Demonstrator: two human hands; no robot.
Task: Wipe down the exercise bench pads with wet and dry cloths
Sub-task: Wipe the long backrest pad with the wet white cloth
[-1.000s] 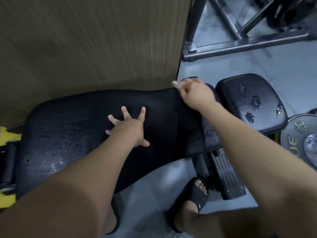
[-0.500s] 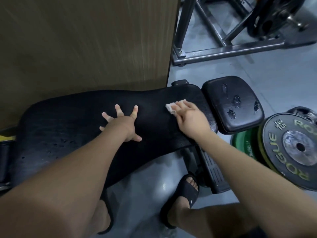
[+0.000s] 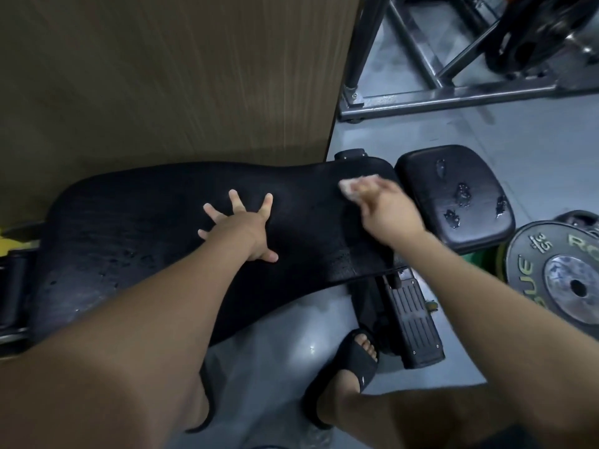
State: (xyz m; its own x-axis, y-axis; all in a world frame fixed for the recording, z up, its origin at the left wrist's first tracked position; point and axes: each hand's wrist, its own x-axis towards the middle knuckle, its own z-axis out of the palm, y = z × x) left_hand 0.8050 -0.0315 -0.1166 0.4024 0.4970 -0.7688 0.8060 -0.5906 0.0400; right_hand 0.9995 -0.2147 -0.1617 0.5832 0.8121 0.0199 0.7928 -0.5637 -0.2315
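Against wood panelling [image 3: 162, 76], braced bench pad [image 3: 146, 222] with splayed left hand [image 3: 241, 228]; pressed soft, light cloth [image 3: 346, 189] under flat right hand [image 3: 389, 215]; likely best gripped bunched.

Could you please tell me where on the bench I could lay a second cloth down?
The long pad is bare left of the left hand and between it and the right hand on the cloth. Crowded: the seat pad, spotted with shiny blobs, weight plate beside it.
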